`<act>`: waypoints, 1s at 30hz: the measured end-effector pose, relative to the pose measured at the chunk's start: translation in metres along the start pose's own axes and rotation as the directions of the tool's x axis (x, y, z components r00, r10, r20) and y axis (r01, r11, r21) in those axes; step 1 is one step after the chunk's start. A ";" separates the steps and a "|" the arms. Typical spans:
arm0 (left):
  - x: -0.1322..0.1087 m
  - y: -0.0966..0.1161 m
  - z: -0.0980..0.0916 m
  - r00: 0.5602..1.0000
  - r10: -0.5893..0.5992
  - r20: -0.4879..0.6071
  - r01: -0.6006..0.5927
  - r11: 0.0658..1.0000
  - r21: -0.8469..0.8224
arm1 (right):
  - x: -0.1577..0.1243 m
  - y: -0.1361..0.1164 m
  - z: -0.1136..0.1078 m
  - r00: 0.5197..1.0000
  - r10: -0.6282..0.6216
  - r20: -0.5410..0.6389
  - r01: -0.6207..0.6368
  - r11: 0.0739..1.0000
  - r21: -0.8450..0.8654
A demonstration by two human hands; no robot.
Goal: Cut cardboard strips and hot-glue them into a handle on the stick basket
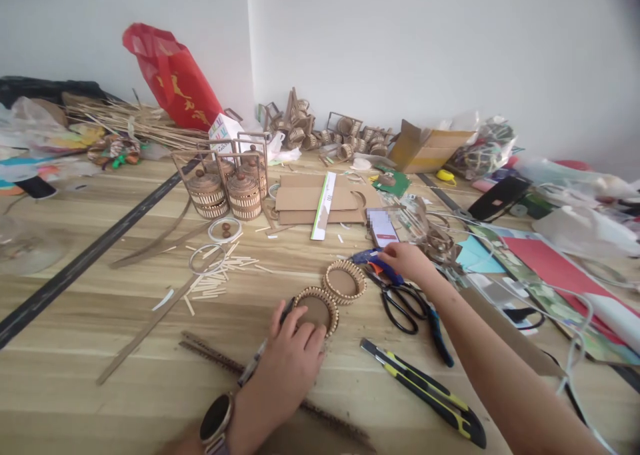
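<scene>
My left hand (287, 358) lies over the near-left rim of a small round basket (334, 302) of upright sticks with a brown cardboard base. Its fingertips reach inside, while the thumb stays outside. A dark pen (254, 362) lies partly under this hand. Touching that basket is a second stick-walled round basket (361, 286). To the right, my right hand (407, 262) is closed on a blue glue gun (393, 273) with an orange trigger. Black-handled scissors (400, 312) and blue-and-black pliers (439, 335) lie under and beside my right forearm.
A yellow-and-black utility knife (425, 392) lies near the front. Loose short sticks (213, 282) and white rings (225, 230) are on the left. Lidded baskets with handles (245, 198), cardboard sheets (295, 198) and a phone (383, 228) stand or lie farther back. Cables (575, 335) trail along the right.
</scene>
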State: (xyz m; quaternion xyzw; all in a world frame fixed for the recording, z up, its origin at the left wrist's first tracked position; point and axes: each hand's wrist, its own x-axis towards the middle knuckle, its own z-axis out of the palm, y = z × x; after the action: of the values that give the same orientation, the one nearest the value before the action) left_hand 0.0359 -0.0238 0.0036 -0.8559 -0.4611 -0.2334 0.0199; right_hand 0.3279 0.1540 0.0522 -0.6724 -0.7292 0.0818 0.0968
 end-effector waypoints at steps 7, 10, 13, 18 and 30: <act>-0.002 -0.001 0.006 1.000 0.000 0.026 -0.001 0.999 0.034 | -0.020 0.022 0.015 0.997 0.033 0.075 -0.039 0.996 0.075; -0.004 -0.002 0.007 1.000 0.001 0.023 -0.003 0.998 0.061 | -0.018 0.024 0.011 0.995 0.043 0.091 -0.058 0.984 0.167; -0.003 -0.002 0.004 0.999 0.008 0.049 -0.011 0.998 0.066 | -0.021 0.027 0.000 0.991 0.037 0.132 -0.075 0.951 0.299; -0.001 -0.001 0.003 0.998 0.009 0.064 -0.013 0.998 0.055 | -0.031 0.028 -0.025 0.996 0.058 0.066 -0.084 0.852 0.517; 0.003 -0.001 0.003 0.999 0.034 0.006 -0.034 0.997 0.070 | -0.090 0.009 -0.040 0.976 0.108 0.190 -0.218 0.448 0.867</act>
State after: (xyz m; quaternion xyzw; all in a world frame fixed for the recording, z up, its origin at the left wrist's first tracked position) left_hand 0.0375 -0.0200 0.0018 -0.8629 -0.4544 -0.2149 0.0527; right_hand 0.3536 0.0645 0.0861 -0.5867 -0.5174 0.4913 0.3830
